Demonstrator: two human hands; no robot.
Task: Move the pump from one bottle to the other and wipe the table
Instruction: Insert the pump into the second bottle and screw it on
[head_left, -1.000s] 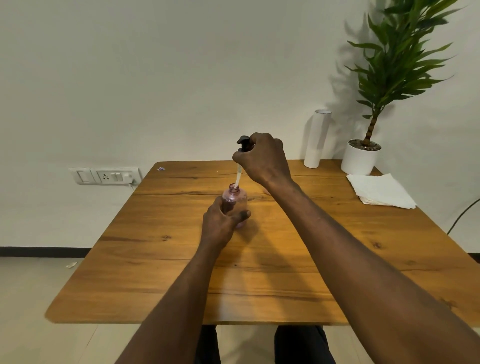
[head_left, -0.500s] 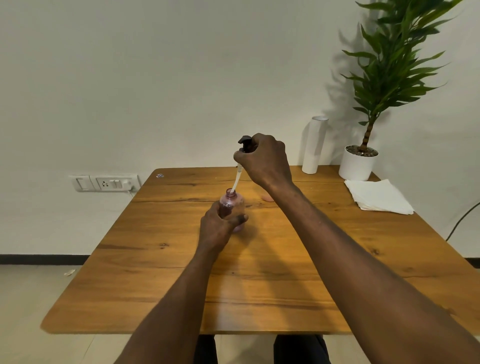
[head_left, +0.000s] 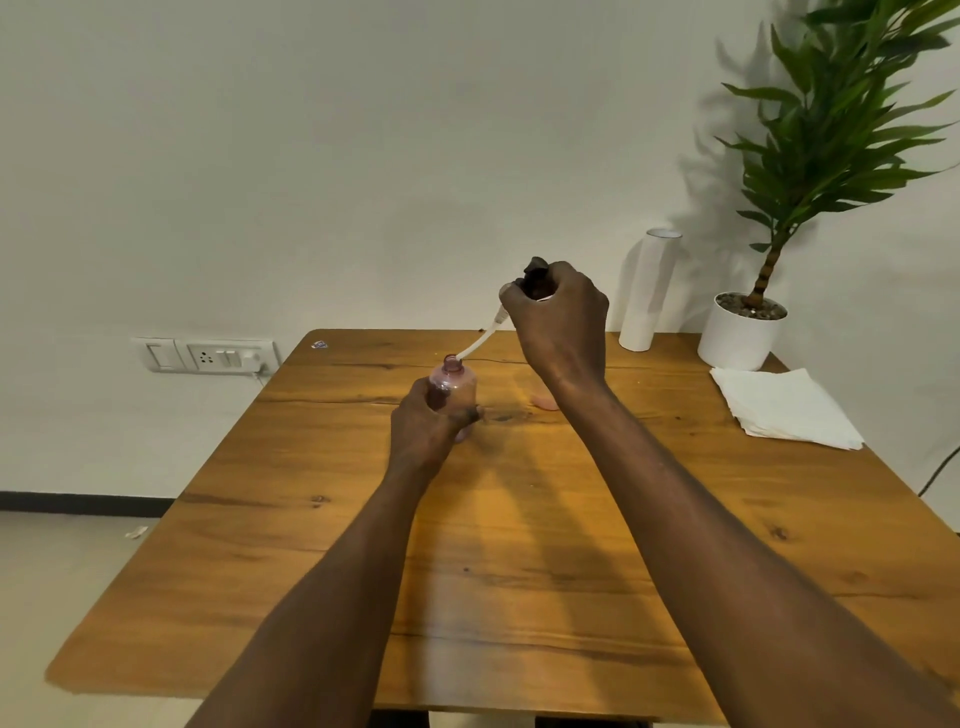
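Here my left hand (head_left: 423, 428) wraps its fingers round the small pink bottle (head_left: 453, 387), which stands upright on the wooden table (head_left: 519, 597). Up and to the right, my right hand (head_left: 558, 322) is curled round the dark pump (head_left: 535, 275), its pale dip tube (head_left: 480, 343) slanting down with the tip at the bottle's open neck. Further right lies a stack of white napkins (head_left: 784, 408).

No text, brand, number or sign can be read. A small sticker (head_left: 319, 344) lies at the far left corner of the worktop (head_left: 311, 545), too small and blurred for any print to be made out.
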